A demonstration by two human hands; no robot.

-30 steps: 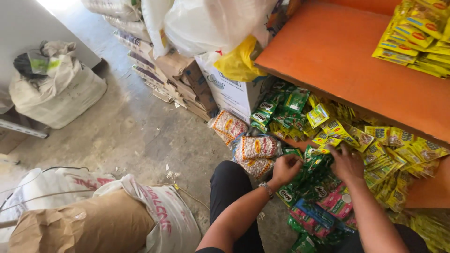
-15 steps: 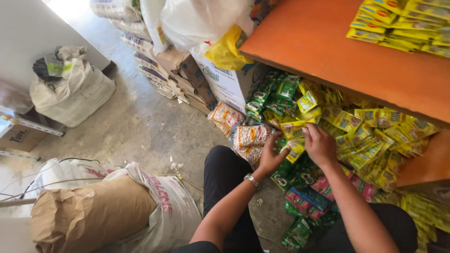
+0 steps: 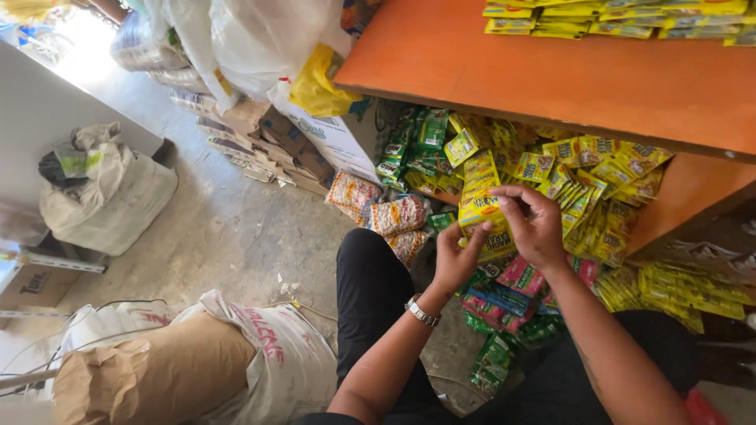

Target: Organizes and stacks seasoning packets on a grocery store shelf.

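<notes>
Up come both hands, left hand (image 3: 455, 260) and right hand (image 3: 537, 227) pinching closed on yellow sachets (image 3: 480, 198), above the concrete floor (image 3: 228, 228), beneath the orange shelf (image 3: 551, 71).

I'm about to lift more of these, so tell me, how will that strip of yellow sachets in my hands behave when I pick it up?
The yellow sachet strip probably flops: it stands up only where the left hand and right hand pinch it. It looks light, since fingertips alone carry it. Its glossy film may be slippery, so loose sachets could slide onto the pile of yellow sachets below the orange shelf.
</notes>
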